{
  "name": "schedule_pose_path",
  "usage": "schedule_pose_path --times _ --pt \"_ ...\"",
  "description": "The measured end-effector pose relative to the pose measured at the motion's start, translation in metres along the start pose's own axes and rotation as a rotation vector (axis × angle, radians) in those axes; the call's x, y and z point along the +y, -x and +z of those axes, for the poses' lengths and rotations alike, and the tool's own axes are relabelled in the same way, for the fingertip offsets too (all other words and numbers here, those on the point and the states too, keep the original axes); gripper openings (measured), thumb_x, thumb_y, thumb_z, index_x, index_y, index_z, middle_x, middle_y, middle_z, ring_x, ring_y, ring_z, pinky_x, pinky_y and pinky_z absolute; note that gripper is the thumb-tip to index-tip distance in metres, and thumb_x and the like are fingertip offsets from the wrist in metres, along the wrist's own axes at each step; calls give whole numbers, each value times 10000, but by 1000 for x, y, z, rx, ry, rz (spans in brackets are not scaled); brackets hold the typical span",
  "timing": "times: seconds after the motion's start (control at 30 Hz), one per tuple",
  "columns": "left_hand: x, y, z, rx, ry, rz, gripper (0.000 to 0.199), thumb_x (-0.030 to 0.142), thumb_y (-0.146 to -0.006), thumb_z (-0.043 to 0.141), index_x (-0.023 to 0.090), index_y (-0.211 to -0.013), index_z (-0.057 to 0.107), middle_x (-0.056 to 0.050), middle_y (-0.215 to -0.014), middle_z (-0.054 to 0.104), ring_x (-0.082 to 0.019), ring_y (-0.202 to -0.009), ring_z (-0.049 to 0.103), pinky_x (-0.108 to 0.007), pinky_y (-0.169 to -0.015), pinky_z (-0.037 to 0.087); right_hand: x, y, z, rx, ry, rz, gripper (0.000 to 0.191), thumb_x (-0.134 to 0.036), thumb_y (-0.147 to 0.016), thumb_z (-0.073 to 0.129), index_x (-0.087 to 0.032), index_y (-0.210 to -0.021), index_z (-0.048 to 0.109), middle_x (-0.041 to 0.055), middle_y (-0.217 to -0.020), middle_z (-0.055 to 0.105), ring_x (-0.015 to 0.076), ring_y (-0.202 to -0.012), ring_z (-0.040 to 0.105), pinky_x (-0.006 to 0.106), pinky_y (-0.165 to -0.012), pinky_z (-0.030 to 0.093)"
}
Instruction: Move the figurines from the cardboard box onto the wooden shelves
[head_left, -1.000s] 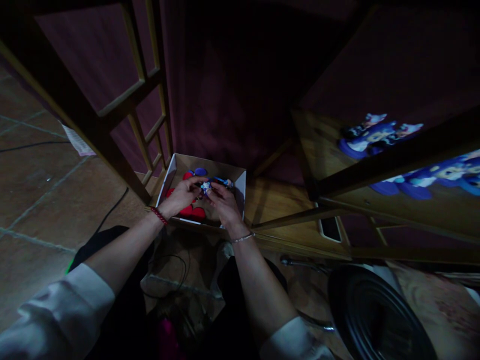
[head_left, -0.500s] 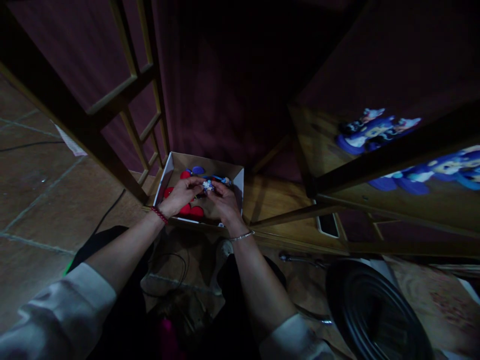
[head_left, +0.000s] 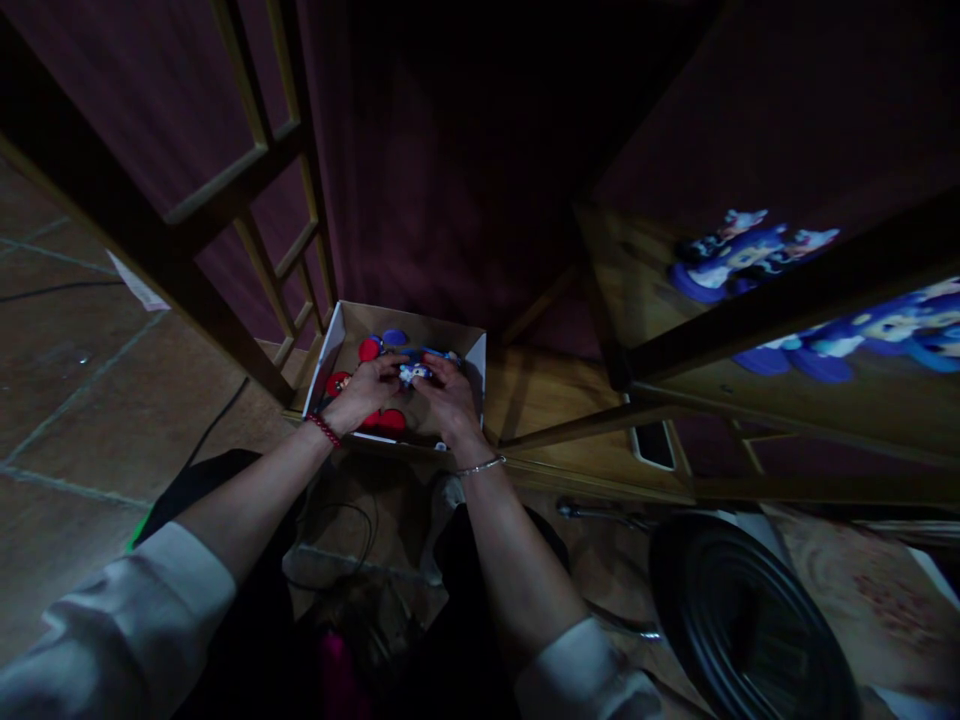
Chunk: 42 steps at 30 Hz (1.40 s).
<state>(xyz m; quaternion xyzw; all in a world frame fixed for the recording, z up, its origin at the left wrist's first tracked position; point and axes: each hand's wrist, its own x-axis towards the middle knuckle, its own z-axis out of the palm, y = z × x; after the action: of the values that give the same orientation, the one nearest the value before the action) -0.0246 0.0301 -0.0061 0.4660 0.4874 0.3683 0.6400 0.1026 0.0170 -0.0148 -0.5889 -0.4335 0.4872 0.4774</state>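
- Brown tile floor (head_left: 67,400) spreads at the left and beneath the person.
- A wooden frame (head_left: 191,285) rises at the left; a low board (head_left: 536,378) runs rightward from it. A shelf (head_left: 637,270) stands at the right.
- A round black thing, perhaps a stool (head_left: 697,600), fills the lower right, well apart from the hands.
- A shallow box (head_left: 474,362) sits on the board.
- Two groups of blue-and-white figures (head_left: 742,255) crowd the shelf; their exact number is too blurred to tell.
- The left hand (head_left: 367,390) reaches over the box, thumb and fingertips pinching one side of a small figure. The right hand (head_left: 450,395) grips the other side the same way, so neither is free.
- A dark slab, probably a phone (head_left: 652,444), lies on the board, right of the box.
- The figure (head_left: 415,373), blue and white, is between the two hands, touching the fingertips of both and held above the box floor. Its handling looks under way rather than finished: it is not set down.
- Red discs (head_left: 391,420) and a purple disc (head_left: 394,336) lie in the box around the hands, held by neither. These seem to be what is left there, while the shelf already carries its figures.
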Motion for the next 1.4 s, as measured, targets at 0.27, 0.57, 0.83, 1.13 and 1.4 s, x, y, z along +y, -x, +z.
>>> schedule_pose_path --times 0.27,0.57,0.83,1.13,1.4 --pt "-3 1 5 -77 90 -12 258 118 -655 566 93 -906 625 -42 -844 652 -115 -712 586 -280 -744 468 2 -3 -2 27 -19 22 410 -224 -643 608 -165 -1046 567 52 -1011 641 161 -951 584 320 -886 438" --pt "-12 0 13 -68 41 -32 253 52 -639 511 100 -859 624 -10 -698 640 -94 -640 565 -226 -655 463 7 -3 -6 -1 -1 -2 353 -215 -659 587 -187 -1010 612 36 -995 653 164 -930 596 315 -872 449" --pt "-11 0 16 -46 46 -54 312 9 -638 461 107 -890 617 -12 -699 644 -96 -638 574 -221 -633 475 12 -6 -6 -1 8 10 451 -178 -655 569 -184 -1106 550 40 -1030 644 151 -951 591 311 -884 444" --pt "-23 -5 6 -79 -209 129 278 113 -707 492 125 -952 623 -26 -774 658 -129 -712 593 -246 -678 485 4 -5 -10 -28 39 25 367 -180 -650 577 -182 -1017 591 23 -896 668 141 -828 615 287 -801 475" --pt "-24 2 -12 -62 -605 172 282 194 -777 433 151 -987 617 -47 -844 677 -159 -753 623 -247 -688 488 14 -14 -16 -8 113 3 348 -188 -647 580 -198 -995 596 25 -923 660 152 -854 608 314 -836 459"
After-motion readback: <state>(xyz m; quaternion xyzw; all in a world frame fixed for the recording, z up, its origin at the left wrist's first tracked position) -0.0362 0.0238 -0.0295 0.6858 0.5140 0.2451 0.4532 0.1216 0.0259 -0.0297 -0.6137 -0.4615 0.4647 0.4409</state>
